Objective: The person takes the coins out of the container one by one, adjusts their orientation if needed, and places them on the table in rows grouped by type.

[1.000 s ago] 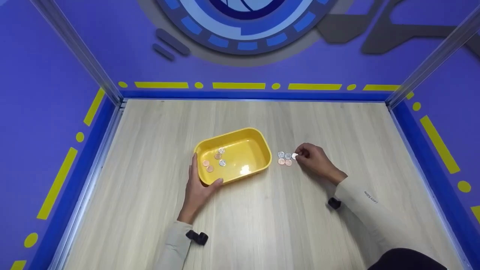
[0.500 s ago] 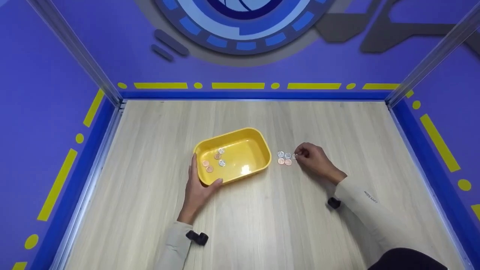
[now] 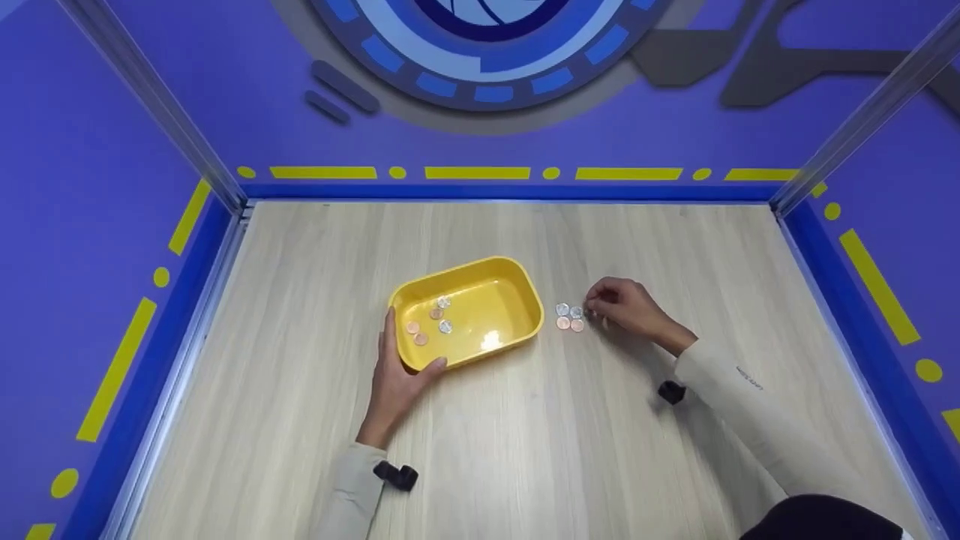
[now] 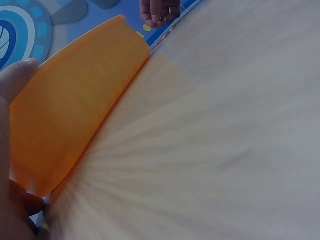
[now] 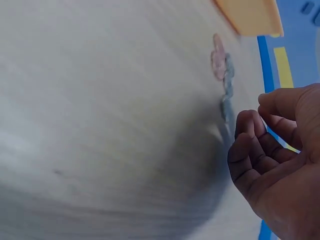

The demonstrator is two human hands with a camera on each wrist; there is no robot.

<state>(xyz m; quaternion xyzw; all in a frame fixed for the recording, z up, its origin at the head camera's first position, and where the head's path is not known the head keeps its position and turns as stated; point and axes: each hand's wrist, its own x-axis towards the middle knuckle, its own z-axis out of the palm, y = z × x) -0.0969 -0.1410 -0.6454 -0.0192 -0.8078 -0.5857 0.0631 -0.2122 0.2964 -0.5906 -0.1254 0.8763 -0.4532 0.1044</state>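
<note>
My left hand (image 3: 396,379) holds a yellow plastic tray (image 3: 514,341) at its near-left corner, thumb at the near side and fingers along the left end. Several silver and copper coins (image 3: 445,326) lie in the tray's left half. Right of it, silver coins (image 3: 562,309) sit in a row behind two copper coins (image 3: 563,322) on the table. Just over the row's right end is my right hand (image 3: 626,306), fingers loosely bent and partly hiding the last silver coin. In the right wrist view that silver coin (image 5: 226,107) lies on the table below the fingertips; no coin shows in the hand.
The pale wood table (image 3: 480,465) is bounded by a blue-purple back wall (image 3: 487,146) and side walls with metal edging. A small black wrist camera (image 3: 395,475) is on the left sleeve, another wrist camera (image 3: 671,391) on the right.
The right fingertips, which were at the third silver coin, have risen a little and moved slightly back from it. The left hand and tray have stayed in place.
</note>
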